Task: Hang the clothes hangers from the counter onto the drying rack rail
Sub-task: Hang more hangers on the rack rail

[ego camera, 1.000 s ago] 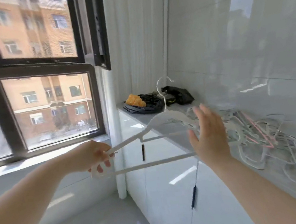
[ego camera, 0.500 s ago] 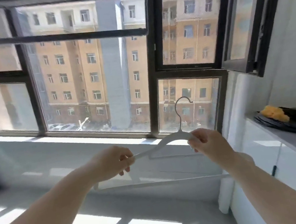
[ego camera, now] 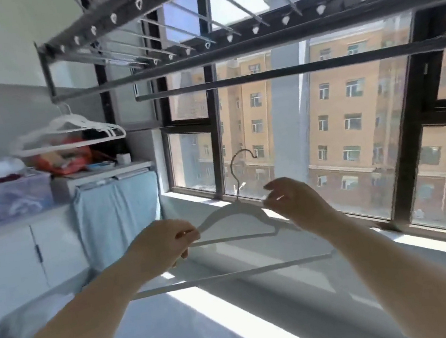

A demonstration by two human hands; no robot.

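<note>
Head view: left hand [ego camera: 164,247] and right hand [ego camera: 298,204] each pinch the white hanger [ego camera: 229,211] with curled fingers [ego camera: 276,186].

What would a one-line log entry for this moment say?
left hand: grips white clothes hanger | right hand: pinches its other shoulder | grey drying rack rail: overhead, hanger not yet hung

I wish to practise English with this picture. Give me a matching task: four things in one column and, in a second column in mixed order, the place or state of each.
Things
1. left hand
2. bunch of white hangers
3. blue cloth
4. drying rack rail

Places or states
A. drapes down, low at the left
B. runs horizontally overhead
C. grips the left end of the held hanger
D. hangs high at the left

Pairs: 1-C, 2-D, 3-A, 4-B
</note>
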